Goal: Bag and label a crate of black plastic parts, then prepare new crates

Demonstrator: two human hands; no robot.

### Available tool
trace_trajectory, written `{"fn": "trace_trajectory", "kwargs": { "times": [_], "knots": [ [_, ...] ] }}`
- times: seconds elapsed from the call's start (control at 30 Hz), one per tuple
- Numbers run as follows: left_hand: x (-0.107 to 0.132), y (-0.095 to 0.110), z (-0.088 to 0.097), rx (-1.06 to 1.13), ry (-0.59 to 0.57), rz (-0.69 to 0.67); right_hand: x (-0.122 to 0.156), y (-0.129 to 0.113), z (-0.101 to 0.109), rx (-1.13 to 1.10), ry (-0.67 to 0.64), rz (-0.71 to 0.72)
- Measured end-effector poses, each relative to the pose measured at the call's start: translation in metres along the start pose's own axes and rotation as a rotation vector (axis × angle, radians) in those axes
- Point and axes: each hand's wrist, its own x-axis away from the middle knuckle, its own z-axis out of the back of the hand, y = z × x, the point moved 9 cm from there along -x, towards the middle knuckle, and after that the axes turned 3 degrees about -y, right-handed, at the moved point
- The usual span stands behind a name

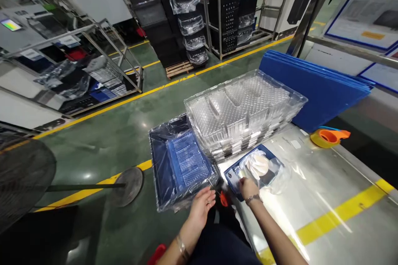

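My left hand (201, 208) is held near the front corner of a plastic-lined crate (159, 174), its fingers stretched out and nothing in them. Inside the crate lies a blue-looking moulded tray (189, 161) with a textured surface. My right hand (248, 188) is at the near side of a small blue box (230, 179) on the metal table (329, 178). Its fingers are curled together, and whatever they pinch is hidden. White crumpled cloth (256, 165) lies in the box, beside a clear plastic bag (280, 176).
Behind the box stands a stack of clear moulded trays (242, 103). A tape dispenser (328, 137) and leaning blue sheets (311, 87) are to the right. A round-based stand (130, 186) occupies the floor at left. Black crates (155, 20) are stacked on a pallet further back.
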Motion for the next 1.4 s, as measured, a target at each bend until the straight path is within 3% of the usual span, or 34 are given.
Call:
{"fn": "trace_trajectory", "kwargs": {
  "times": [0.13, 0.27, 0.37, 0.53, 0.73, 0.8, 0.9, 1.0, 1.07, 1.2, 1.3, 1.4],
  "knots": [
    [-0.001, 0.007, 0.012, 0.016, -0.005, 0.003, 0.025, 0.006, 0.005, 0.008, 0.077, -0.049],
    [-0.001, 0.013, 0.015, 0.006, -0.034, -0.002, 0.051, 0.048, 0.033, -0.038, 0.213, -0.234],
    [0.001, 0.014, 0.009, -0.024, -0.087, -0.010, 0.056, 0.067, 0.039, -0.119, 0.238, -0.295],
    [0.010, 0.017, -0.011, -0.160, -0.181, -0.070, 0.056, 0.072, 0.032, -0.392, 0.256, -0.277],
    [0.032, 0.021, -0.044, -0.415, -0.260, -0.262, 0.087, 0.075, 0.037, -0.845, 0.228, -0.289],
    [0.052, 0.027, -0.067, -0.559, -0.359, -0.404, 0.102, 0.068, 0.043, -0.972, 0.201, -0.260],
    [0.094, 0.032, -0.114, -0.842, -0.599, -0.694, 0.124, 0.050, 0.053, -1.099, 0.167, -0.192],
    [0.111, 0.029, -0.139, -0.982, -0.645, -0.814, 0.141, 0.031, 0.062, -1.215, 0.117, -0.105],
    [0.101, 0.023, -0.144, -1.001, -0.593, -0.743, 0.146, 0.022, 0.068, -1.281, 0.098, -0.051],
    [0.071, 0.008, -0.135, -0.827, -0.500, -0.443, 0.140, 0.009, 0.079, -1.299, 0.078, 0.082],
    [0.065, 0.007, -0.127, -0.585, -0.486, -0.302, 0.131, -0.006, 0.086, -1.115, 0.118, 0.201],
    [0.062, 0.014, -0.112, -0.431, -0.435, -0.251, 0.130, -0.036, 0.089, -0.814, 0.143, 0.407]
  ]
}}
